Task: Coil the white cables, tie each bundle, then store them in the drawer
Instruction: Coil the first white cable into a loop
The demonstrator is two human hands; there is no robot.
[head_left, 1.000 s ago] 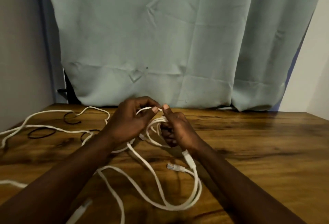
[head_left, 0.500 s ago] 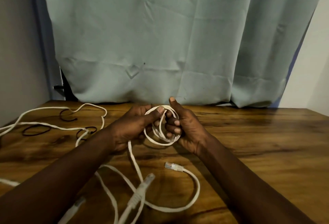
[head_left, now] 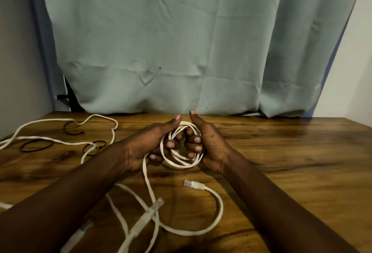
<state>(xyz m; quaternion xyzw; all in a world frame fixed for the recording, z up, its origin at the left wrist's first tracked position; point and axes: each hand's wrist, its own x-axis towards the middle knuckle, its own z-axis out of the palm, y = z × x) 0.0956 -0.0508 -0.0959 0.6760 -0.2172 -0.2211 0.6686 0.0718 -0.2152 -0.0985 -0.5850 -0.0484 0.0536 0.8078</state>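
Observation:
A small coil of white flat cable [head_left: 182,163] hangs between my two hands above the wooden table [head_left: 281,162]. My left hand [head_left: 147,144] grips the coil's left side, thumb up. My right hand [head_left: 205,144] grips its right side, fingers curled through the loops. The cable's tail [head_left: 149,186] drops from the coil toward me, ending in a plug [head_left: 155,207]. A second white cable's plug [head_left: 194,184] lies on the table in front of the coil. More loose white cable [head_left: 60,142] snakes over the table's left part.
Several black ties lie at the left: a large loop [head_left: 37,145], a smaller one [head_left: 73,129] and one by the cable [head_left: 96,145]. A pale green curtain [head_left: 181,51] hangs behind the table's back edge. No drawer is in view.
The coil has grown rounder and both hands have spread to either side of it, thumbs raised. The loose tail has shortened and its plug now lies nearer the coil.

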